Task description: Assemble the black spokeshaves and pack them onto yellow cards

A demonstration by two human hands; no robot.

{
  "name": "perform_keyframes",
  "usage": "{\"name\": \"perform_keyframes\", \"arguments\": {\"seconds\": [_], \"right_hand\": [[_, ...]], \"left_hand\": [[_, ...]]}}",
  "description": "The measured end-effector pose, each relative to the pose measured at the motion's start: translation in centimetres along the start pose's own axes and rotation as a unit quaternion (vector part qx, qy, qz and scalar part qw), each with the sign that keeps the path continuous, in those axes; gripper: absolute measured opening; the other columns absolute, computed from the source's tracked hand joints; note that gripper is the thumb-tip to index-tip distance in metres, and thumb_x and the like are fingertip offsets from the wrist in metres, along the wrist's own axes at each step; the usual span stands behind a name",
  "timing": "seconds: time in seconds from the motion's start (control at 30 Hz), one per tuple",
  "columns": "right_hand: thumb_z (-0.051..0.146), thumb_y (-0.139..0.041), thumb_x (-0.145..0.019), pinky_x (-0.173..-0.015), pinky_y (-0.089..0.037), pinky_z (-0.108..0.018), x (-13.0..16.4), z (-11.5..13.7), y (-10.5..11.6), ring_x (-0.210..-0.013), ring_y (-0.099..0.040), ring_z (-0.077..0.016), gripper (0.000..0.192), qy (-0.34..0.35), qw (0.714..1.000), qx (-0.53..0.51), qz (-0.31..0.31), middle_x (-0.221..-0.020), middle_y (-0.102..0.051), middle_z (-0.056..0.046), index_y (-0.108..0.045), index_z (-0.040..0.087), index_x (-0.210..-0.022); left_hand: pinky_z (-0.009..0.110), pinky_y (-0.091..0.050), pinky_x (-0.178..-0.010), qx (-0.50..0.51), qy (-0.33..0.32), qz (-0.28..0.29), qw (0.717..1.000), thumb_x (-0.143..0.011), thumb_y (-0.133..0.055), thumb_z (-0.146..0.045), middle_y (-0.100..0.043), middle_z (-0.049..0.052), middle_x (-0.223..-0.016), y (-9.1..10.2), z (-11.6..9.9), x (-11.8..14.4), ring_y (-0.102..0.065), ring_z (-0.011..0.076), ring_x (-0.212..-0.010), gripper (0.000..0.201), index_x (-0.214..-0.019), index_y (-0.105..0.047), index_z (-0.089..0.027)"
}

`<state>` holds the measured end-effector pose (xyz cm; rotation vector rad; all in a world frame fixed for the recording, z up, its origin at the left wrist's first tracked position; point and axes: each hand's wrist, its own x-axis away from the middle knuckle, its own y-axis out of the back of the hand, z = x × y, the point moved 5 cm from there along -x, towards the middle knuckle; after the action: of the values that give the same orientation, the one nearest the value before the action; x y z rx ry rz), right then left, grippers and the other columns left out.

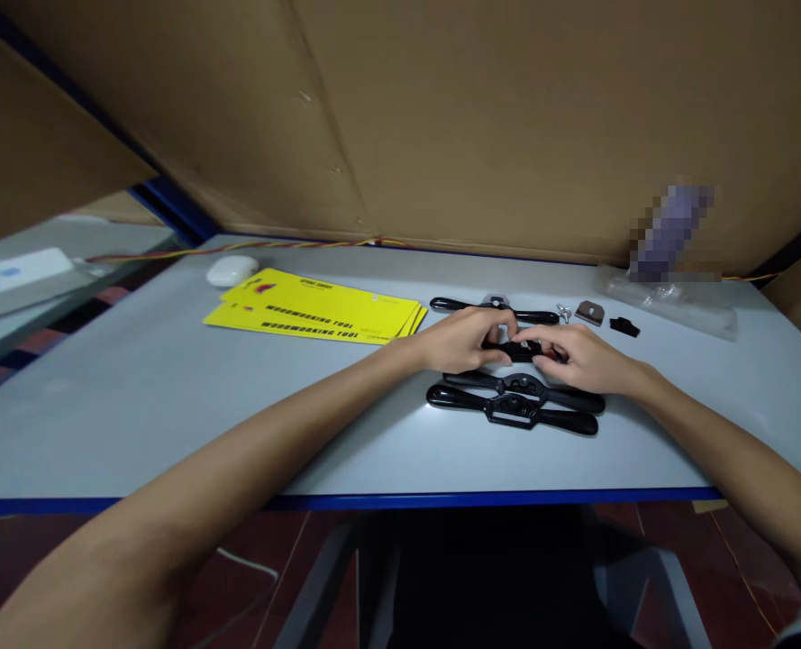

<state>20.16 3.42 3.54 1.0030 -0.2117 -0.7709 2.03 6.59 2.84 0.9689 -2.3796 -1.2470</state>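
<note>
Both hands meet over a black spokeshave body (518, 350) near the middle of the pale grey table (170, 397), well in from its blue front edge. The left hand (464, 338) pinches the tool's left end with fingers closed on it; the right hand (579, 358) covers the right end, fingertips pressed to its centre. The tool lies flat, long axis running nine to three o'clock, parallel to the front edge.

Just at six o'clock of the hands lie two more spokeshave bodies (514, 401), glossy black, winged handles tapering outward, side by side and nearly touching. At twelve o'clock sits a fourth spokeshave (495, 309). Toward two o'clock are a small metal wing screw (563, 313), a flat brownish blade (590, 312) and a little black cap piece (624, 327), each apart.

At ten o'clock, yellow printed cards (315, 308) are stacked, with a smooth white case (232, 269) beyond. Cardboard walls (474, 117) close the back; bare table spreads wide to the left.
</note>
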Motion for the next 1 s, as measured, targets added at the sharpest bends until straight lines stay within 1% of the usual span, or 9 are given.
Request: {"name": "perform_keyframes", "arguments": {"seconds": [0.2,0.4,0.47,0.57,0.67,0.83,1.0], "right_hand": [[0.020,-0.052,-0.096,-0.066,-0.033,-0.030,-0.25,0.19,-0.06,-0.060,-0.044,-0.0132,0.037,-0.007,1.000,0.009,-0.001,-0.070,-0.055,0.006,-0.067,0.020,-0.131],[0.020,-0.052,-0.096,-0.065,-0.032,-0.031,-0.47,0.28,-0.23,-0.059,-0.043,-0.0140,0.031,-0.010,1.000,0.014,0.005,-0.068,-0.050,0.007,-0.062,0.022,-0.125],[0.022,-0.052,-0.096,-0.065,-0.032,-0.032,-0.55,0.14,-0.19,-0.058,-0.042,-0.0142,0.024,-0.023,1.000,0.013,0.001,-0.066,-0.049,0.007,-0.060,0.022,-0.119],[0.027,-0.052,-0.098,-0.064,-0.030,-0.032,-0.63,-0.30,-0.06,-0.057,-0.039,-0.0138,0.004,-0.049,0.999,0.016,-0.019,-0.063,-0.045,0.008,-0.054,0.024,-0.100],[0.028,-0.053,-0.097,-0.064,-0.029,-0.031,-0.67,-0.54,-0.06,-0.056,-0.037,-0.0132,0.010,-0.052,0.998,0.017,-0.030,-0.061,-0.043,0.008,-0.049,0.025,-0.089],[0.028,-0.055,-0.095,-0.065,-0.029,-0.031,-0.68,-0.28,-0.18,-0.060,-0.037,-0.0134,0.019,-0.020,0.999,0.025,-0.025,-0.064,-0.044,0.007,-0.043,0.025,-0.081],[0.029,-0.053,-0.098,-0.066,-0.030,-0.032,-0.64,-0.02,-0.31,-0.064,-0.039,-0.0145,0.022,0.005,0.999,0.032,-0.020,-0.067,-0.046,0.004,-0.043,0.025,-0.079]], "left_hand": [[0.029,-0.037,-0.071,0.001,-0.007,-0.004,1.000,-0.086,-0.073,-0.036,-0.058,-0.001,-0.080,0.05,-0.10,-0.04,-0.052,0.0150,-0.070,0.025,-0.098,-0.060,-0.019],[0.029,-0.038,-0.071,-0.006,-0.013,-0.006,1.000,-0.087,-0.072,-0.036,-0.060,0.000,-0.082,0.14,-0.11,0.03,-0.053,0.0155,-0.072,0.023,-0.098,-0.060,-0.019],[0.029,-0.038,-0.071,-0.008,-0.018,-0.007,1.000,-0.087,-0.072,-0.036,-0.060,0.000,-0.083,0.15,-0.20,0.09,-0.053,0.0151,-0.072,0.023,-0.097,-0.060,-0.019],[0.028,-0.038,-0.070,-0.006,-0.017,-0.003,1.000,-0.087,-0.071,-0.036,-0.059,0.000,-0.083,0.06,-0.31,0.12,-0.052,0.0145,-0.070,0.023,-0.098,-0.060,-0.019],[0.029,-0.038,-0.070,-0.005,-0.011,0.001,1.000,-0.087,-0.071,-0.036,-0.058,0.000,-0.081,-0.09,-0.30,0.03,-0.052,0.0145,-0.070,0.024,-0.098,-0.060,-0.019],[0.028,-0.038,-0.069,-0.005,-0.015,-0.006,1.000,-0.086,-0.073,-0.036,-0.057,-0.002,-0.078,-0.12,-0.21,-0.08,-0.051,0.0139,-0.067,0.025,-0.097,-0.060,-0.019],[0.028,-0.038,-0.069,-0.014,-0.020,-0.006,1.000,-0.088,-0.071,-0.035,-0.059,0.000,-0.080,-0.05,-0.29,0.14,-0.052,0.0145,-0.069,0.022,-0.096,-0.060,-0.019]]}}
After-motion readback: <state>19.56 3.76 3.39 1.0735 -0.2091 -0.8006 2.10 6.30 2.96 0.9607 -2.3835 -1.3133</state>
